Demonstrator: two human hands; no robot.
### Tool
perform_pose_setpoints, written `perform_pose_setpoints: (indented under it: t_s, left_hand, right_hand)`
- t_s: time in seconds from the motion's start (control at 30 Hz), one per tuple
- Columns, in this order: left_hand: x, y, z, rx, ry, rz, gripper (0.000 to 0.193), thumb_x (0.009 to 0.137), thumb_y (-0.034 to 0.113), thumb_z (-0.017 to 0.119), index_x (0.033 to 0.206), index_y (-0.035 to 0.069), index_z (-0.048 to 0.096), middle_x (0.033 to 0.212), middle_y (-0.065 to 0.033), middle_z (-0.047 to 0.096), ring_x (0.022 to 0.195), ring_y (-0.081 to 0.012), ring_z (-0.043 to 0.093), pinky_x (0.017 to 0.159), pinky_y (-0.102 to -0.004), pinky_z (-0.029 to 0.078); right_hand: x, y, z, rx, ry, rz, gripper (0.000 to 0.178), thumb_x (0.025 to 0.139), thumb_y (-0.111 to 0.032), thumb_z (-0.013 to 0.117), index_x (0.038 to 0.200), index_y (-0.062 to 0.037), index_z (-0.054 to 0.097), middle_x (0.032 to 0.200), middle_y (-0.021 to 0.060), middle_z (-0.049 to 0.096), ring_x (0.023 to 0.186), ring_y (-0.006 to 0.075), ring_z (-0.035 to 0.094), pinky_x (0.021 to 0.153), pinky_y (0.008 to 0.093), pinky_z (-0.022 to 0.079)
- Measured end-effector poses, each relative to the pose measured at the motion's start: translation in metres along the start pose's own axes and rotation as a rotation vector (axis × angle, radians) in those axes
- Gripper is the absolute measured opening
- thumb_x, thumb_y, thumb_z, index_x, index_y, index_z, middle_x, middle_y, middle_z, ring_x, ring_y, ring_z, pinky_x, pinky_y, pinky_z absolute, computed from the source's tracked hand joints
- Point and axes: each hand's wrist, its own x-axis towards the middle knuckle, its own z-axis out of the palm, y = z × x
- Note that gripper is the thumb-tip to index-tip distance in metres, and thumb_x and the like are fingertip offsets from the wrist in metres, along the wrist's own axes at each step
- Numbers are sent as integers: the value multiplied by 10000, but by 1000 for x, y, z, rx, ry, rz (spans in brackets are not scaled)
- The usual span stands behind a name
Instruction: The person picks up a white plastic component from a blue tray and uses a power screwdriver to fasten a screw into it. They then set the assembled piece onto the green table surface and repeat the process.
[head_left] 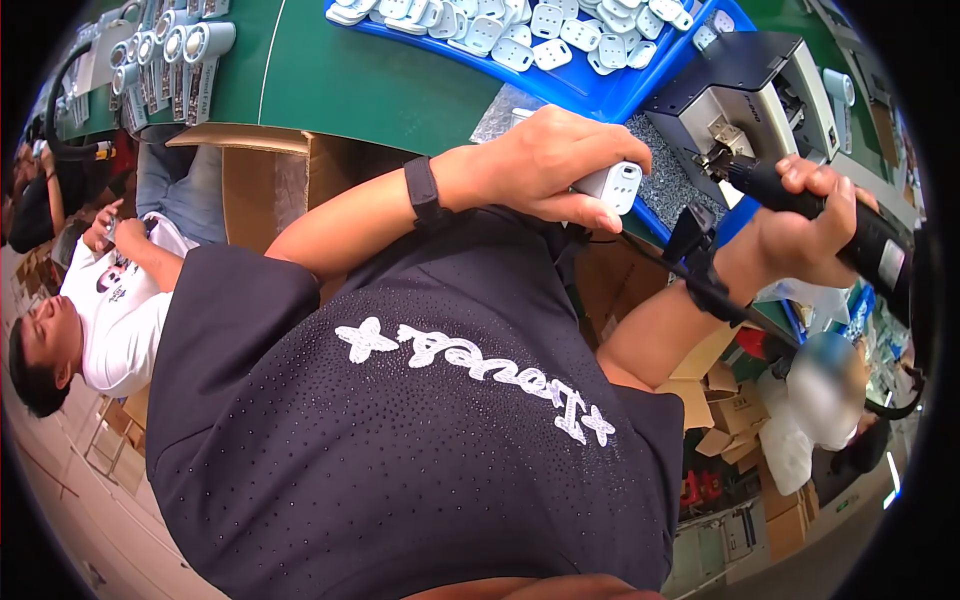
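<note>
My left hand (555,165), with a black band on its wrist, closes around a small white plastic housing (624,188) whose end has several little holes. It is held at the table edge, in front of my shirt. In my right hand (820,215) is a black electric screwdriver (865,235), gripped around its body and lying tilted. The screwdriver's front end points left and up, at the pick-up opening of a box-shaped screw feeder (750,115). Whether a screw sits on the tip is too small to tell.
A blue tray (590,95) full of white plastic covers (550,22) stands on the green table (370,80). Several white-and-grey handheld devices (208,45) lie at the far left. An open cardboard box (255,185) is below the edge. A co-worker (130,300) sits at the left.
</note>
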Motion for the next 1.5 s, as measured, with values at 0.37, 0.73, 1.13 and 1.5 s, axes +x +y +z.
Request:
perform_pose_setpoints:
  t_s: [0.37,0.73,1.13,1.5]
  left_hand:
    - [3,1,0,-15,3,12,542,856,500,717,1149,64,584,952,-88,662,800,-296,674,652,-377,528]
    - [2,6,1,7,-35,-34,628,872,583,659,1145,23,578,909,-119,639,765,-301,663,641,-371,526]
    - [58,9,-108,595,-256,186,591,831,420,758,1249,42,582,1096,-142,666,881,-327,668,759,-411,541]
    - [156,-209,-274,1296,-456,-243,497,829,314,746,1237,68,606,1226,-168,625,1109,-348,604,932,-437,489]
  right_hand:
    - [-43,-104,-22,592,-343,226,352,830,-289,644,1094,-81,539,750,39,516,599,163,501,659,385,421]
    - [-57,-96,-7,557,-388,148,404,831,-310,650,1125,-85,488,743,37,503,551,162,485,584,357,420]
    - [-54,-69,8,319,-153,261,296,851,-176,662,1094,-43,556,807,90,612,601,165,558,608,383,490]
    - [-79,56,106,-874,-670,48,421,878,-35,518,1288,51,478,949,228,639,744,397,695,596,503,553]
